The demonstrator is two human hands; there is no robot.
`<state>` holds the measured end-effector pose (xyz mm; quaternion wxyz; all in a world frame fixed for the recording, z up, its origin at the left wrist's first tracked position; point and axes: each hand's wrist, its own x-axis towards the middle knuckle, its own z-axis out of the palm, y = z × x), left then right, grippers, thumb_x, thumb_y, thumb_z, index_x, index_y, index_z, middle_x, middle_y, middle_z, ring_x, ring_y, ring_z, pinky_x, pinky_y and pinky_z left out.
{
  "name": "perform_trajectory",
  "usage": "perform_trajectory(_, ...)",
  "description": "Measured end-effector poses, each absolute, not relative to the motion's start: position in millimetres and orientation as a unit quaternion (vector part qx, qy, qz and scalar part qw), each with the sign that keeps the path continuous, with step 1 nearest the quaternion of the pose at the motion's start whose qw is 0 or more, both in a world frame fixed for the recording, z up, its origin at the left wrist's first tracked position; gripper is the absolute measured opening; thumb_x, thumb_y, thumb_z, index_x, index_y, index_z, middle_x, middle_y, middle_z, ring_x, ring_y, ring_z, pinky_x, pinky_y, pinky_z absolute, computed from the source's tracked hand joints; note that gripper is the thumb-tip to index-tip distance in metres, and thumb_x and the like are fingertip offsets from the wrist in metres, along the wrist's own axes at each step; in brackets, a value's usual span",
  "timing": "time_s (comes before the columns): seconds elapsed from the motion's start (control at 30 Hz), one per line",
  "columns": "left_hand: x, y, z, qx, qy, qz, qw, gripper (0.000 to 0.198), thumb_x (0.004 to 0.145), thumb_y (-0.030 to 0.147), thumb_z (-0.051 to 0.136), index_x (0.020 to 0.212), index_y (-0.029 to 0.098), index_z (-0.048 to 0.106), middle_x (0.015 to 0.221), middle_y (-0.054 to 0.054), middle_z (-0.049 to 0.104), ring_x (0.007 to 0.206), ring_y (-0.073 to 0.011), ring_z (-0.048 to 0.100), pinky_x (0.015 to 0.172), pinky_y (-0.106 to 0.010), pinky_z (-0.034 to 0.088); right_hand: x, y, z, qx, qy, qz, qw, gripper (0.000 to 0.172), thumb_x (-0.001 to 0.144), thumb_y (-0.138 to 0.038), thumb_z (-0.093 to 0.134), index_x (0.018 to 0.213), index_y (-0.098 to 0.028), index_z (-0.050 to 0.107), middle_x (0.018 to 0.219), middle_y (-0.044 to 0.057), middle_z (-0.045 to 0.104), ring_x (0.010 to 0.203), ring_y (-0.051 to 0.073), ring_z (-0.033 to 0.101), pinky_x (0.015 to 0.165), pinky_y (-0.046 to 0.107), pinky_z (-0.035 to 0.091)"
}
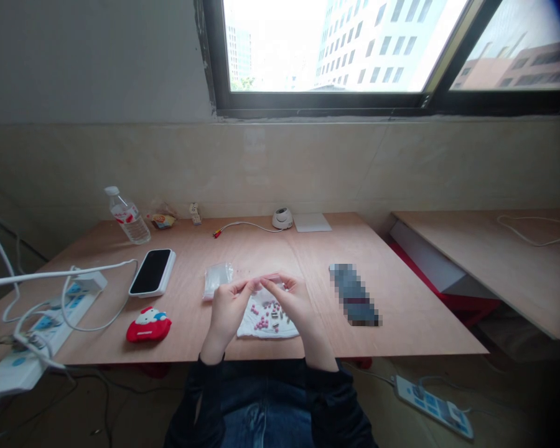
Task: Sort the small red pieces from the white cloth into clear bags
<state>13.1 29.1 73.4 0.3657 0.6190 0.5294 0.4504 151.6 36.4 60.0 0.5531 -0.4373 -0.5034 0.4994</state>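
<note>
I see the left hand (pixel 226 314) and right hand (pixel 293 308) with fingers (pixel 248 288) closed together just above pink and grey pills (pixel 267 316) on a white cloth (pixel 248 328); I cannot tell if they grip anything.

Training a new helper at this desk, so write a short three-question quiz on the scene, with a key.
1. True or false: the clear plastic bag lies to the left of the crumpled white cloth and farther from the person.
2. Multiple choice: what lies on the cloth? A) blue marbles, B) small pink round pieces, C) paper clips.
3. Short answer: which is nearer the red plush pouch with a white cat face, the left hand or the right hand?

Key: 1 True; 2 B; 3 the left hand.
</note>
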Motion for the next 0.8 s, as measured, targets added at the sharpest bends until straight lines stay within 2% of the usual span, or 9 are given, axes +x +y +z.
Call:
perform_trajectory(0.17, 12.3, 31.5, 71.5, 0.637, 0.561, 0.425, 0.315, 0.033, 0.081, 0.043, 0.054, 0.08, 0.016, 0.073, 0.077, -0.005, 0.073, 0.071, -0.0196, 0.064, 0.057, -0.022, 0.044, 152.3, 39.1, 56.9, -0.421, -0.515, 0.478, 0.573, 0.021, 0.078, -0.036, 0.061, 0.078, -0.017, 0.071, 0.081, 0.005, 0.069, 0.08, 0.019, 0.062, 0.072, 0.028, 0.048)
perform_trajectory(0.37, 9.3, 31.8, 74.8, 0.644, 0.574, 0.414, 0.291, 0.035, 0.082, 0.044, 0.052, 0.07, 0.017, 0.071, 0.069, -0.005, 0.071, 0.064, -0.0183, 0.062, 0.054, -0.022, 0.042, 151.1, 41.5, 53.1, -0.434, -0.507, 0.468, 0.579, 0.031, 0.083, -0.041, 0.051, 0.074, -0.017, 0.068, 0.073, 0.003, 0.065, 0.07, 0.016, 0.058, 0.063, 0.026, 0.044)
perform_trajectory(0.5, 12.8, 32.4, 71.2, 0.633, 0.555, 0.43, 0.326, 0.037, 0.081, 0.046, 0.053, 0.068, 0.016, 0.07, 0.068, -0.005, 0.071, 0.063, -0.0183, 0.063, 0.055, -0.022, 0.043, 152.3, 41.0, 52.2, -0.452, -0.484, 0.472, 0.582, 0.033, 0.082, -0.044, 0.052, 0.068, -0.017, 0.064, 0.067, 0.001, 0.062, 0.065, 0.015, 0.056, 0.06, 0.025, 0.043)
perform_trajectory(0.63, 28.8, 32.4, 60.3, 0.613, 0.536, 0.436, 0.384, 0.039, 0.081, 0.046, 0.052, 0.07, 0.014, 0.071, 0.065, -0.005, 0.07, 0.057, -0.0168, 0.061, 0.051, -0.023, 0.042, 165.7, 34.7, 45.0, -0.476, -0.469, 0.468, 0.579, 0.036, 0.081, -0.048, 0.052, 0.07, -0.016, 0.064, 0.066, 0.002, 0.062, 0.061, 0.015, 0.056, 0.056, 0.024, 0.042)
perform_trajectory(0.7, 37.4, 32.2, 54.7, 0.617, 0.511, 0.424, 0.422, 0.039, 0.081, 0.047, 0.052, 0.071, 0.014, 0.071, 0.066, -0.005, 0.071, 0.06, -0.0174, 0.063, 0.054, -0.023, 0.044, 177.6, 30.6, 35.1, -0.502, -0.47, 0.454, 0.567, 0.039, 0.081, -0.051, 0.051, 0.07, -0.016, 0.064, 0.063, 0.002, 0.061, 0.057, 0.015, 0.054, 0.054, 0.024, 0.041)
perform_trajectory(0.8, 43.8, 32.9, 49.4, 0.612, 0.489, 0.41, 0.468, 0.038, 0.081, 0.047, 0.053, 0.082, 0.013, 0.071, 0.072, -0.006, 0.072, 0.065, -0.0185, 0.065, 0.057, -0.025, 0.047, 198.3, 28.6, 14.0, -0.592, -0.452, 0.386, 0.544, 0.044, 0.082, -0.054, 0.046, 0.07, -0.016, 0.062, 0.054, 0.001, 0.055, 0.047, 0.014, 0.049, 0.047, 0.025, 0.038)
